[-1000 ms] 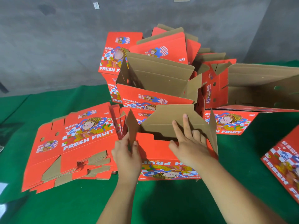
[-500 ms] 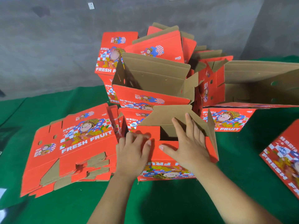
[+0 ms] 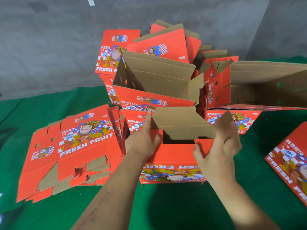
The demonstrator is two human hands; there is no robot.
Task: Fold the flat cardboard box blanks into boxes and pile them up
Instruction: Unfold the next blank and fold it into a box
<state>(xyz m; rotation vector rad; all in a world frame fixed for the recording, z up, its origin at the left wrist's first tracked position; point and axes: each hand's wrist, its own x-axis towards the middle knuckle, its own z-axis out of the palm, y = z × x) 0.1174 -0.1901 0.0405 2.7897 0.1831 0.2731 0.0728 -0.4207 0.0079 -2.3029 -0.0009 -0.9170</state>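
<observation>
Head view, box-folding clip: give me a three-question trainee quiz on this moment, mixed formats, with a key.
1. True or false: the stack of flat blanks lies to the left of the box being folded.
2. Which hand pinches the red flap? A left hand B right hand
3. Fill in: the cloth under the boxes is ____.

Key: 1 true; 2 B; 3 green.

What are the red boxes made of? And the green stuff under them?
The box looks like corrugated cardboard: printed smooth red outside, plain brown inside its flaps. The green cover looks like matte felt or cloth, dull and soft-looking, though that is hard to tell.
</observation>
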